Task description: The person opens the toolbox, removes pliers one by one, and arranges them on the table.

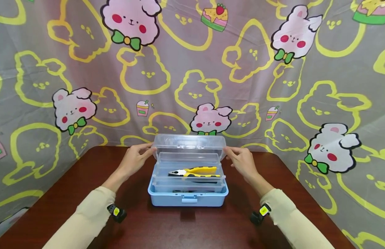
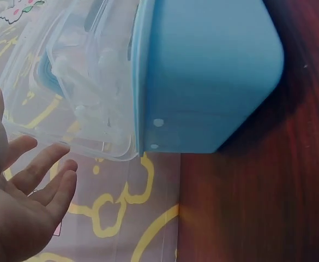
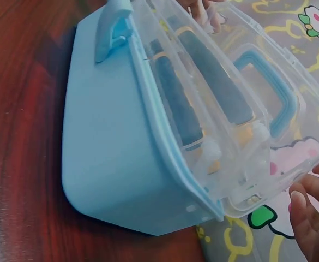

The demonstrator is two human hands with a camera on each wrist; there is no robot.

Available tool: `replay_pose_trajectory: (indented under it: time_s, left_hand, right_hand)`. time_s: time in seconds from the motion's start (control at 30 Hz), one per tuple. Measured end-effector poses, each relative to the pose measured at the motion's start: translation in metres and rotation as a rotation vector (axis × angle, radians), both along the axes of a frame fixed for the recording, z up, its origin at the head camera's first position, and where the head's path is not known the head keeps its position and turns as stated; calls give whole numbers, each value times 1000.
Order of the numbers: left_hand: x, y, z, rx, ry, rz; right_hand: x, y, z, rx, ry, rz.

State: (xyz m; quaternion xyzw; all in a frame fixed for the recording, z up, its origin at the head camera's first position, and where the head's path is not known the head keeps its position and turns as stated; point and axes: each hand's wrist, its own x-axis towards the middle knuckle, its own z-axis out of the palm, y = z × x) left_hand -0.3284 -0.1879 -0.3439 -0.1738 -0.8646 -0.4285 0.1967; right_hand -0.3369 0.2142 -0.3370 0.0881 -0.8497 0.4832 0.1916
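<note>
A light blue toolbox [image 1: 167, 201] stands on the table with its clear lid [image 1: 190, 141] raised at the back. My left hand [image 1: 134, 159] holds the lid's left side edge between thumb and fingers; in the left wrist view, its other fingers [image 2: 46, 165] are spread beside the plastic. On the opposite side, my right hand [image 1: 243, 162] pinches the lid's right edge, thumb [image 3: 298, 203] and fingers at the rim. Inside, clear stepped trays [image 1: 161, 169] are raised, and pliers [image 1: 202, 170] with yellow and black handles lie in one.
A blue carrying handle [image 3: 283, 112] is set in the lid, and a blue latch [image 1: 189, 200] is at the box's front. The dark red-brown table [image 1: 167, 228] reaches back to a patterned cloth [image 1: 183, 114] hanging behind it.
</note>
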Motion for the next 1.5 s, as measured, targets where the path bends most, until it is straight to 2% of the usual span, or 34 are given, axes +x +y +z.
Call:
replay_pose_trajectory:
  time_s: [0.3, 0.43, 0.6, 0.8, 1.17, 1.4, 1.5]
  left_hand:
    - [-12, 3, 10, 39, -77, -25]
    - [-19, 5, 13, 68, -91, -32]
    - [-28, 8, 15, 86, -135, -15]
    - [-39, 10, 16, 151, -177, -6]
    - [-64, 11, -1, 352, -240, -51]
    - [-73, 10, -6, 411, -249, -100]
    - [-76, 8, -6, 418, -265, -121]
  right_hand:
    - [-9, 0, 8, -17, -49, -10]
    - [-17, 0, 12, -30, -54, -5]
    - [-28, 0, 14, -101, -63, 13]
    - [-43, -4, 15, -207, -102, 17]
    - [-64, -10, 6, -376, -178, 82]
    - [-74, -12, 6, -387, -208, 66]
    - [-78, -12, 6, -375, -233, 94]
